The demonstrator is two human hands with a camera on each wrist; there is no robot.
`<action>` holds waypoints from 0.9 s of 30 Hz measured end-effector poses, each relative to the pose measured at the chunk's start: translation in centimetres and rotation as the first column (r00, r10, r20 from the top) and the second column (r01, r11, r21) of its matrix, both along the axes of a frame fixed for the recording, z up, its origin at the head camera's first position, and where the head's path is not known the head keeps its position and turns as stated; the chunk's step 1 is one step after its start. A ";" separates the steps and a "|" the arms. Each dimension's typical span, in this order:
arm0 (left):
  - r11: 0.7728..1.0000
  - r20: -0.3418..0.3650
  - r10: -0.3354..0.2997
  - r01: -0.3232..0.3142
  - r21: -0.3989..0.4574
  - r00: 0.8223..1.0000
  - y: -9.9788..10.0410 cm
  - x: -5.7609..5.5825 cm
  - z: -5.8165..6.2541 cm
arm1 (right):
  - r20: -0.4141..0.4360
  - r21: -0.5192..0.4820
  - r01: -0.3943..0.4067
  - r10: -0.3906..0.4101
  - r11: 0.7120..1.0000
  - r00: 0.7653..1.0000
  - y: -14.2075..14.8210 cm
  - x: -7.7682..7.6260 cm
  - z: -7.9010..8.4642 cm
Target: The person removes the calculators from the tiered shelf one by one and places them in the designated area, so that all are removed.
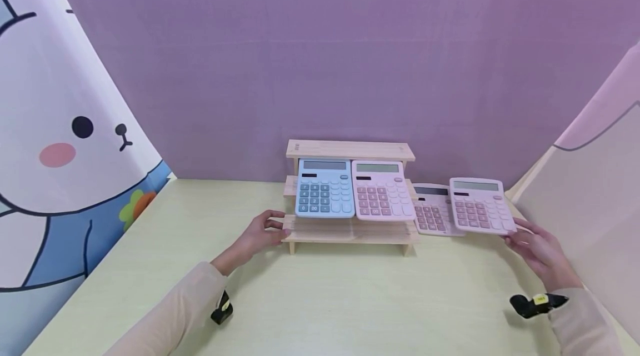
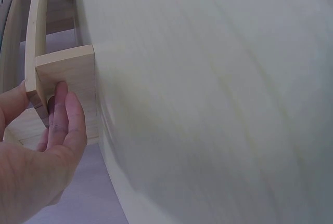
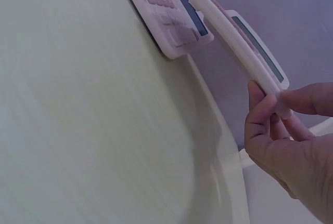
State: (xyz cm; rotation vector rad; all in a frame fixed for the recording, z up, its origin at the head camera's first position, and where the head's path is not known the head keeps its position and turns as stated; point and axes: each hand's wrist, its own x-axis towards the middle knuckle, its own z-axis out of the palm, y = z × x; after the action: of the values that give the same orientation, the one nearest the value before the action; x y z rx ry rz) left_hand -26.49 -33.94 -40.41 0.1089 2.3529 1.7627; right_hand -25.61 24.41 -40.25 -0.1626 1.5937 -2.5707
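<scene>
A tiered wooden rack (image 1: 350, 150) stands on the table, with a blue calculator (image 1: 324, 189) and a pink calculator (image 1: 382, 190) leaning side by side on it. My left hand (image 1: 261, 231) pinches the left end of the rack's lowest shelf (image 2: 39, 52), thumb on one face and fingers behind. In my right hand (image 1: 541, 250) a second pink calculator (image 1: 481, 206) is pinched by its lower right corner, raised off the table in the right wrist view. Beside it, a third pink calculator (image 1: 434, 210) lies on the table, partly covered in the head view.
The pale yellow table (image 1: 360, 300) reaches back to a purple wall (image 1: 350, 56). A cartoon-printed cloth (image 1: 65, 123) hangs on the left, and a light panel (image 1: 595, 189) borders the right side. Black straps with wrist cameras (image 1: 537, 305) sit on both wrists.
</scene>
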 end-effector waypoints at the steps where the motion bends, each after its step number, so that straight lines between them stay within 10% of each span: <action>1: 1.000 0.000 0.000 0.000 0.002 1.000 0.0 0.0 0.0 | -0.001 0.002 0.003 -0.003 1.000 1.000 0.1 0.0 0.0; 27: 1.000 -0.001 0.004 -0.004 0.010 1.000 -0.1 -0.3 -0.2 | 0.089 0.108 0.020 -0.030 0.994 0.996 3.2 -0.8 -0.8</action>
State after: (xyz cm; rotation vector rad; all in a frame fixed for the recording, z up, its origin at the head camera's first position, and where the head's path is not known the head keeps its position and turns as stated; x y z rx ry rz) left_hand -26.78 -34.03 -40.64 0.1062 2.3462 1.7772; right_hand -26.43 27.58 -41.00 -0.0160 1.7045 -2.4649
